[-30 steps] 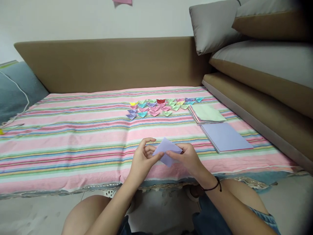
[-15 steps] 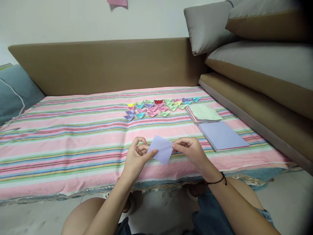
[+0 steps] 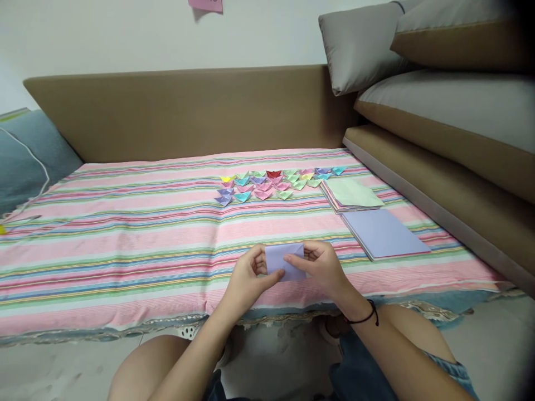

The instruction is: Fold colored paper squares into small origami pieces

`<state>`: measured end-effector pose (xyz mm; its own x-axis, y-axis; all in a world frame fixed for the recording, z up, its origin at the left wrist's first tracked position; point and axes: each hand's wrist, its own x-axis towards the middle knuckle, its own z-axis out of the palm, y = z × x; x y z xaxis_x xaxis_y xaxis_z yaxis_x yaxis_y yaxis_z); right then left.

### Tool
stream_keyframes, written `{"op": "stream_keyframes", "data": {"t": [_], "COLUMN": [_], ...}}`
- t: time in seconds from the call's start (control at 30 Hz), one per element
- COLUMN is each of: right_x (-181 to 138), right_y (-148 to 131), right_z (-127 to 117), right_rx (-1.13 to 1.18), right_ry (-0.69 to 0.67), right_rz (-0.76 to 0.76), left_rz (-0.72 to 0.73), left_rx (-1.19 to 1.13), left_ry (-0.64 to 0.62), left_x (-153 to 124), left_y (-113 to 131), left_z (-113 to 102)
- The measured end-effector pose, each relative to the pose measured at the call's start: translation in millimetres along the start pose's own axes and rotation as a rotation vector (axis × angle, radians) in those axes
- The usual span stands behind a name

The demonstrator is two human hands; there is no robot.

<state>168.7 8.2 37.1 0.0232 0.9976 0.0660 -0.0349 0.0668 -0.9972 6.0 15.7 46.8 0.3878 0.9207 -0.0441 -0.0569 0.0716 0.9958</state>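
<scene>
A lilac sheet of paper [image 3: 281, 258], partly folded, is held between both hands just above the striped cloth [image 3: 125, 239]. My left hand [image 3: 247, 278] pinches its left edge with thumb and fingers. My right hand [image 3: 321, 267] pinches its right side; a black band circles that wrist. Beyond them, several small folded paper boats [image 3: 267, 184] in mixed colours lie in rows on the cloth.
To the right lie a stack of lilac paper [image 3: 384, 234] and a stack topped with pale green paper [image 3: 353, 195]. Brown and grey cushions [image 3: 438, 111] are piled at the right. A brown backrest [image 3: 188, 111] runs along the far side. A grey-blue pillow [image 3: 25, 156] sits far left.
The lilac sheet went from an open diamond shape with a raised corner to a flatter rectangular fold. Both hands closed in towards each other on it and dropped slightly.
</scene>
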Motion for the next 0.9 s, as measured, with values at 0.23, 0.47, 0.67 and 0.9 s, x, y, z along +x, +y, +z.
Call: {"op": "stream_keyframes", "data": {"t": [0.23, 0.47, 0.67, 0.9], "right_x": [-2, -3, -4, -9], "right_y": [-1, -8, -8, -4], "right_z": [1, -1, -1, 5], "right_rx": [0.004, -0.055, -0.095, -0.341], "right_ry": [0.023, -0.046, -0.069, -0.188], "right_rz": [-0.047, -0.132, -0.149, -0.251], "left_rz": [0.056, 0.197, 0.194, 0.375], "left_rx": [0.11, 0.273, 0.294, 0.559], "left_ry": [0.005, 0.119, 0.099, 0.073], "left_x": [-3, -7, -8, -8], "left_y": [4, 9, 11, 16], "left_z": [0, -3, -1, 0]}}
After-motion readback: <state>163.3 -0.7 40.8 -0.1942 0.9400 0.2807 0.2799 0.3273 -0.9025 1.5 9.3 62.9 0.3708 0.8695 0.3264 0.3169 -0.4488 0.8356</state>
